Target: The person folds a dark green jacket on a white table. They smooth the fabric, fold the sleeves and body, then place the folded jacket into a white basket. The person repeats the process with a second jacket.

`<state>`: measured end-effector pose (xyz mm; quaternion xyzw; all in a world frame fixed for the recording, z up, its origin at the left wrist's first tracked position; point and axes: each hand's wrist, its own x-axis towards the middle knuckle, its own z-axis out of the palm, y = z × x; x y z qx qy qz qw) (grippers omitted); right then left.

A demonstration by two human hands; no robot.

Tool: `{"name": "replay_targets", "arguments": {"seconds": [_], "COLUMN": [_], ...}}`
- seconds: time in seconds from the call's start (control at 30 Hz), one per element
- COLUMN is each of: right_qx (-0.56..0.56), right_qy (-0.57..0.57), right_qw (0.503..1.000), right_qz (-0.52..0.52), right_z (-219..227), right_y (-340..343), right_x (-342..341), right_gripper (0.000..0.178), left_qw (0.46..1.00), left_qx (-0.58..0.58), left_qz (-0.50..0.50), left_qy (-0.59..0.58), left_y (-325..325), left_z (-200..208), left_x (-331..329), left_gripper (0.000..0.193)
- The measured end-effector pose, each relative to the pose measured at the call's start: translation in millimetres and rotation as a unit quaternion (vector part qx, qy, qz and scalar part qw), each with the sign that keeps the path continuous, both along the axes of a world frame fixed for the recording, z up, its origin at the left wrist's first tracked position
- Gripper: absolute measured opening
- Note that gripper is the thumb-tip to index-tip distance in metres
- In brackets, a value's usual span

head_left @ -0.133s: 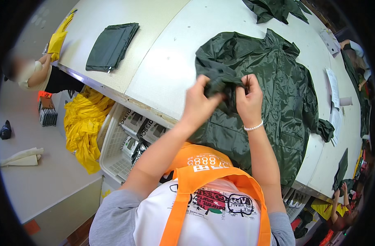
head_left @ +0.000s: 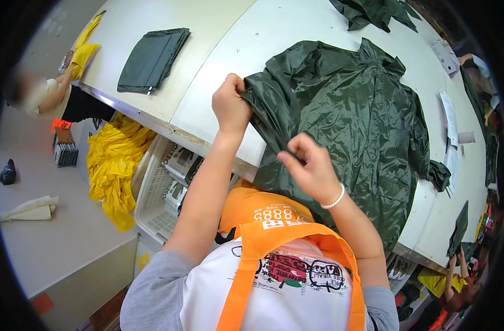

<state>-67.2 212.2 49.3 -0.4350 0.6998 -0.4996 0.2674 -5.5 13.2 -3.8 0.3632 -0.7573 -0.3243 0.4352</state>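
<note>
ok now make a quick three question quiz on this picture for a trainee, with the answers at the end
1. What colour is the heap of cloth next to the white basket?

2. True or false: the white bracelet is on the person's right wrist.

3. What is the person's left hand holding?
a) the stack of folded cloth
b) the dark green jacket
c) a sheet of paper

Key: 1. Yellow. 2. True. 3. b.
</note>
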Motion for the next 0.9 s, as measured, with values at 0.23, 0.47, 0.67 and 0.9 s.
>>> {"name": "replay_targets", "arguments": {"seconds": [0.23, 0.47, 0.67, 0.9], "right_qx": [-0.049, -0.102, -0.018, -0.041], "right_qy": [0.177, 0.221, 0.305, 0.295], "right_qw": [0.966, 0.934, 0.943, 0.944], "right_qz": [-0.184, -0.261, -0.134, -0.143], "right_z": [16.8, -3.1, -2.5, -0.8], "right_y": [-5.3, 11.3, 30.7, 29.4], "right_x": [-17.2, -22.9, 9.2, 13.4], "right_gripper": [0.021, 0.018, 0.023, 0.022], "left_qw": [0.959, 0.985, 0.988, 0.974], "left_qx": [0.123, -0.092, -0.140, -0.154], "left_qz": [-0.255, -0.127, -0.068, -0.144], "left_qy": [0.014, 0.067, 0.018, 0.079], "left_y": [58.4, 43.9, 33.8, 45.1], "left_z": [45.9, 57.0, 46.1, 47.4], "left_x": [45.2, 57.0, 78.2, 77.8], "left_gripper": [0.025, 0.027, 0.025, 0.027]}}
